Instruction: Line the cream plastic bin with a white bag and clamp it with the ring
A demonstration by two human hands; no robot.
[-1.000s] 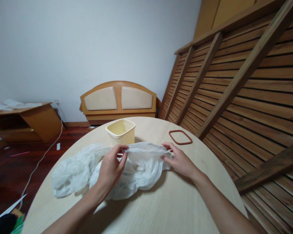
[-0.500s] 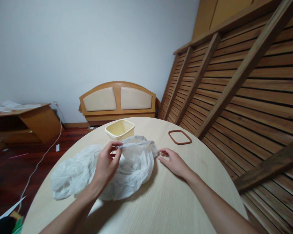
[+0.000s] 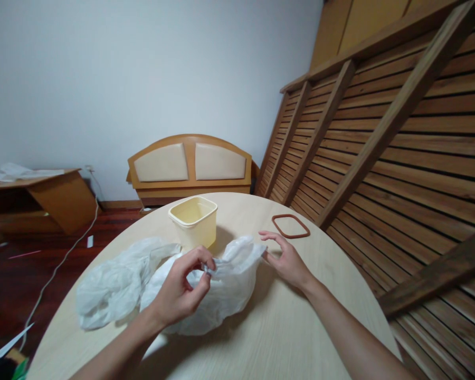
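Note:
A thin white plastic bag (image 3: 225, 301) lies puffed up on the round table, its rim raised toward me. My left hand (image 3: 190, 282) pinches that rim between thumb and fingers. At the bag's right corner is my right hand (image 3: 287, 261), its thumb and lower fingers at the rim and its index finger stretched out apart. A second crumpled white bag (image 3: 111, 285) rests to the left, against the first. Behind the bags stands an open, pale yellow rectangular container (image 3: 198, 227). The brown square ring (image 3: 291, 226) lies flat at the back right.
The pale round table (image 3: 301, 327) has its far edge near a wooden headboard (image 3: 190, 163). Wooden slatted panels (image 3: 380, 158) lean along the right. A low desk (image 3: 51, 198) with papers and a cable on the floor are at the left.
My left hand has come down and slightly right, pulling the bag's rim toward me. The bag's right corner now reaches my right hand, and more of the yellow container shows.

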